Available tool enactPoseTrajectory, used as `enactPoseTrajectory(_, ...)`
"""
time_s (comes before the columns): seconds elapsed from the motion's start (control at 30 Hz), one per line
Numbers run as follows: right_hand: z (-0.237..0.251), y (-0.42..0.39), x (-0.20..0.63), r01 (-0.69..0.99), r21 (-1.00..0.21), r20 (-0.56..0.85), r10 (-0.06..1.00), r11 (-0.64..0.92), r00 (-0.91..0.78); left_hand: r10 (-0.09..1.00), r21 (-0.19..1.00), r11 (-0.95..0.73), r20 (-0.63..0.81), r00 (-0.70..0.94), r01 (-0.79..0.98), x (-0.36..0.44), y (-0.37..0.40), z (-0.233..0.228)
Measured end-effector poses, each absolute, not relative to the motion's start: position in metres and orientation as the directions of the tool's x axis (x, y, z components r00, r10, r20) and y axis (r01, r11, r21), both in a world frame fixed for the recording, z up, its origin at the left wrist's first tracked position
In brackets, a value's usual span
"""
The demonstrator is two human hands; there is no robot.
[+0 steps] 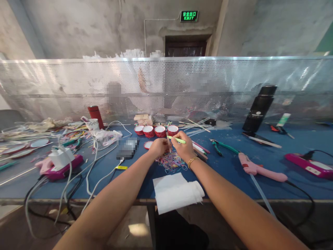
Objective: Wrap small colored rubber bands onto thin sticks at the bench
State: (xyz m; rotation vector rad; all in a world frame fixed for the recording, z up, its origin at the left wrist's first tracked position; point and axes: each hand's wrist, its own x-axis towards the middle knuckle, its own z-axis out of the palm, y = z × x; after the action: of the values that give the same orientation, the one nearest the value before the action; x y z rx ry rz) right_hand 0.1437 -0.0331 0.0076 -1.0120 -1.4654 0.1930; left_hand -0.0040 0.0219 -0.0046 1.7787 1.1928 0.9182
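My right hand [184, 146] grips a thin yellow-green stick [177, 140] that points left over the blue table [262, 159]. My left hand [159, 147] is closed just beside it, fingertips meeting the right hand; what it pinches is too small to tell. Under both hands lies a heap of small colourful rubber bands [171, 163]. A gold bracelet [192, 160] sits on my right wrist. Several red-and-white round cups [154, 131] stand in a row just beyond the hands.
A folded white cloth [174, 192] overhangs the near edge. Green-handled pliers [221, 146] and a pink glue gun [260, 169] lie right; a black bottle [258, 109] far right. White cables, a charger [61, 158] and a red flask [95, 116] crowd the left. A perforated screen [166, 86] closes the back.
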Motion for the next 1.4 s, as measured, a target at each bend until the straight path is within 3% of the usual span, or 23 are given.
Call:
enactPoseTrajectory(0.73,0.0071,-0.0322,0.1444,0.432,-0.671,0.716,0.678,0.602,0.168,0.932,0.908,-0.262,0.151,0.328,0.326,-0.0035,0.0195,-0.0033)
enactPoseTrajectory(1.13,0.0080,-0.0303,0.1482,0.535,-0.639,0.737,0.638,0.552,0.222,0.942,0.914,-0.235,0.130,0.311,0.332,-0.0029,0.0185,-0.0024)
enactPoseTrajectory(1.4,0.0080,-0.0320,0.1451,0.487,-0.643,0.736,0.653,0.592,0.177,0.945,0.899,-0.240,0.130,0.299,0.366,-0.0037,0.0196,-0.0033)
